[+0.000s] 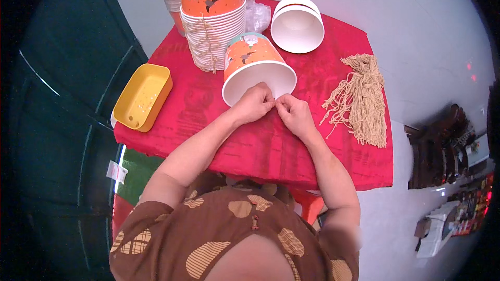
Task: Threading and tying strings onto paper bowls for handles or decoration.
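Empty paper bucket (pixel 255 70), left hand (pixel 255 103), right hand (pixel 295 114) pinching its rim

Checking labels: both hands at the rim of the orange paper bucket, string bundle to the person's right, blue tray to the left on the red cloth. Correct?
One error: the tray is yellow, not blue. The head view shows the rest holds: both the left hand and right hand meet at the rim of the orange paper bucket, the string bundle lies right, on the red cloth.

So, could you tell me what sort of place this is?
Probably a home or small workshop set up for piecework: a small table under a red cloth, tall stacks of paper buckets, and a bundle of cut twine.
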{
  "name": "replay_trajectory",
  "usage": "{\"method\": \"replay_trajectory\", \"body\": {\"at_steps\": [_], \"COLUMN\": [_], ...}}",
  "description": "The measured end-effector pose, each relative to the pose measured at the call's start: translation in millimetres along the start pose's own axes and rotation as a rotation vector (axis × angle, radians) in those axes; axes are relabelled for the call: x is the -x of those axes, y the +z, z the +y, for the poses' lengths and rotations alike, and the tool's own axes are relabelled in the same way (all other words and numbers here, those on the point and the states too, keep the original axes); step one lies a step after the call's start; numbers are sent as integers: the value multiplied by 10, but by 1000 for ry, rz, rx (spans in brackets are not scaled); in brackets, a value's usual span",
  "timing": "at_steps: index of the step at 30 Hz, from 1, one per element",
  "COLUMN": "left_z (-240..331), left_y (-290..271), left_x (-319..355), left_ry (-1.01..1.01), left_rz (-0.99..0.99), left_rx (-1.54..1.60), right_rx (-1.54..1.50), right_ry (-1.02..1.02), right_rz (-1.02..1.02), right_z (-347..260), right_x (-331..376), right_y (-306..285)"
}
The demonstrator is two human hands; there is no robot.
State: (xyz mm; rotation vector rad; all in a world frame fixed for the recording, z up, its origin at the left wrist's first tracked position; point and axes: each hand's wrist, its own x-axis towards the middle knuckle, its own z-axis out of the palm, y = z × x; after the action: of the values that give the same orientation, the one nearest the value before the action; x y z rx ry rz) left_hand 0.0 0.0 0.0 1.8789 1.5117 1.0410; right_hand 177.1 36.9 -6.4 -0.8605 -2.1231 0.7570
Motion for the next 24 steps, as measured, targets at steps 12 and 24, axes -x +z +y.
{"method": "replay_trajectory", "body": {"at_steps": [12, 24], "left_z": [139, 158], "left_y": [-53, -10], "left_x": [28, 28], "left_ry": [-45, -86], "left_rz": [-25, 78], "left_rx": [-65, -144], "right_rx": [250, 384], "right_ry": [15, -46], "right_rz": [-165, -242], "right_z": [-142, -136], "right_x": [39, 77], "right_y": [-207, -192]}}
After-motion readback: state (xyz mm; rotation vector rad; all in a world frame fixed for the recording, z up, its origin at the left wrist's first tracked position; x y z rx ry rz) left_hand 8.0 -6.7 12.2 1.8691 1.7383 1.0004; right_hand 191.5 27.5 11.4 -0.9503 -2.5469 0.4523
